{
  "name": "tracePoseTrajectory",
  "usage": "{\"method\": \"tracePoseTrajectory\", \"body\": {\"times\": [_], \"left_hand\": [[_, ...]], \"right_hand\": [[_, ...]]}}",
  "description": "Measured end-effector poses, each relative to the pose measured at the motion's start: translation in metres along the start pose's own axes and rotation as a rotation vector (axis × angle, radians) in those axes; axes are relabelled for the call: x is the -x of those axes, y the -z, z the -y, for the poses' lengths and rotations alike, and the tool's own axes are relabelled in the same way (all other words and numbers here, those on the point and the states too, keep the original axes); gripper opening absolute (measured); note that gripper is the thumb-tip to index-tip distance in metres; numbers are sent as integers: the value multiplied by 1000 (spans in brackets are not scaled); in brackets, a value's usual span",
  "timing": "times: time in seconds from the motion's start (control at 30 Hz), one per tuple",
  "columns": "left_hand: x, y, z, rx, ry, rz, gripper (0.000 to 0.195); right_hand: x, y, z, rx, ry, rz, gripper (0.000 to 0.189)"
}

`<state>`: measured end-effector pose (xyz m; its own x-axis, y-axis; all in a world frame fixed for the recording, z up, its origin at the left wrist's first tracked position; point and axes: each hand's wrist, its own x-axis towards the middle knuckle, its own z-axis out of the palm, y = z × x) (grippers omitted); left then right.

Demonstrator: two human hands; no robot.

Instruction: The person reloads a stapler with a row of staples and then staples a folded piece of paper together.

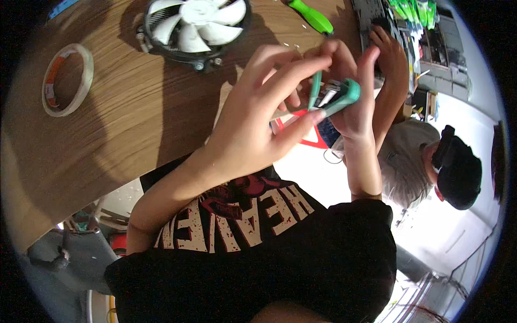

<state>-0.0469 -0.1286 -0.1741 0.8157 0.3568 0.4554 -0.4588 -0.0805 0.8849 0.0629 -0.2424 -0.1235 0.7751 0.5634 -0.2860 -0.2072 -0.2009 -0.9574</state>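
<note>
A small teal stapler (341,99) is spread apart between my hands, its metal inner part showing between the two teal arms. My left hand (250,109) pinches the near arm's tip with its thumb, its other fingers curved over the top. At the hinge end, my right hand (355,89) cups the stapler, thumb raised and fingers curled; part of that grip is hidden. Beyond my left hand a CPU cooler with a white-bladed fan (198,24) sits on the wood-grain table (129,133).
A roll of tape (85,82) lies at the left, and a bright green tool handle (313,18) near the top. Another person (412,161) in a black cap is close on the right, one arm at the table. A grey chair (76,258) stands lower left.
</note>
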Motion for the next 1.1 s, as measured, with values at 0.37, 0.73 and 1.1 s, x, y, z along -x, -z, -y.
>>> {"method": "tracePoseTrajectory", "body": {"times": [0.37, 0.73, 1.1], "left_hand": [[-9, -19, 10, 364, 213, -37, 23], [-10, -21, 14, 325, 190, 8, 38], [-10, -21, 13, 216, 155, 26, 29]], "right_hand": [[19, 37, 2, 408, 342, 277, 48], [13, 36, -11, 23, 778, -76, 50], [4, 59, -25, -11, 871, 154, 60]]}}
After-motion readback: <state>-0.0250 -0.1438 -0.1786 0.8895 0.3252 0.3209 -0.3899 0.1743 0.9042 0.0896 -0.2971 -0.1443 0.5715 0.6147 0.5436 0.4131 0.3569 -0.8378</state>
